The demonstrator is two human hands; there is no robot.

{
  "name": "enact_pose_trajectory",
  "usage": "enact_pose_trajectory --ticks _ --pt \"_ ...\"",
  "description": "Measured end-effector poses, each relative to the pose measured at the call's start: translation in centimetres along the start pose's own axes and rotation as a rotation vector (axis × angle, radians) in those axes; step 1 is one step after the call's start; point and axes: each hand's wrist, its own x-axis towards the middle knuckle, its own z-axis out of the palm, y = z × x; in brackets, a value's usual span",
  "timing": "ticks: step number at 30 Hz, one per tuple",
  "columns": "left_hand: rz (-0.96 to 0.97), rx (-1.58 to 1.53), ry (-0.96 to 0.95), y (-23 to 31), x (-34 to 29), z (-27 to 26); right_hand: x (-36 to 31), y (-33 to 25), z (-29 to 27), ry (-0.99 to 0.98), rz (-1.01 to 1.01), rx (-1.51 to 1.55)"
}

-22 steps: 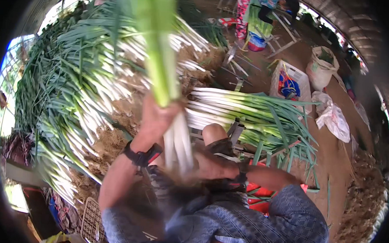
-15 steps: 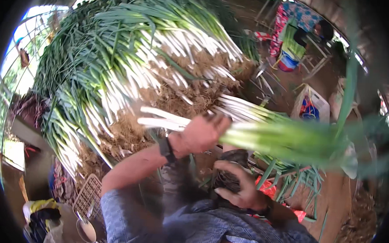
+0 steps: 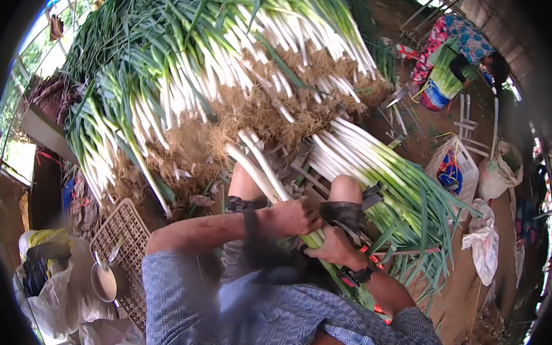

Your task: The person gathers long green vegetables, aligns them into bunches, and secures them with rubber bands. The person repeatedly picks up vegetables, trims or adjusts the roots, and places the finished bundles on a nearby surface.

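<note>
My left hand (image 3: 293,217) is closed around a few leeks (image 3: 261,165). Their white ends slant up and left over my lap, apart from the big pile, while the green part runs down to the right. Just below, my right hand (image 3: 339,246) grips the green stalks of the same leeks. Right of my knees lies a neat row of leeks with pale clean ends (image 3: 382,172), the leaves spreading rightward. A large heap of leeks with brown roots (image 3: 194,74) fills the far left and middle.
A brown plastic crate (image 3: 125,246), a strainer (image 3: 103,282) and white sacks (image 3: 51,292) are at lower left. To the right stand a white basket (image 3: 466,167) and a pale bag (image 3: 499,175). Far right, another person (image 3: 467,39) bends by a bucket (image 3: 435,96) of leeks.
The leeks in my left hand have swung from level, leaves far right, down toward my lap. My right hand, empty before, has closed on their green part. The view has shifted slightly.
</note>
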Motion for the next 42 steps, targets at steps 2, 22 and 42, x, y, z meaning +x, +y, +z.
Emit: enact_pose_trajectory --ticks 2,22,42 --pt "-0.001 0.011 -0.023 -1.2 -1.1 -2.8 0.1 -0.4 -0.3 -0.088 0.030 0.084" --pt "-1.133 -1.445 0.869 4.2 0.4 1.8 4.3 -1.4 -2.9 -0.005 -0.075 0.546" --pt "-2.054 -0.693 0.878 -11.5 -4.6 16.7 6.7 -0.3 2.1 -0.030 0.113 0.098"
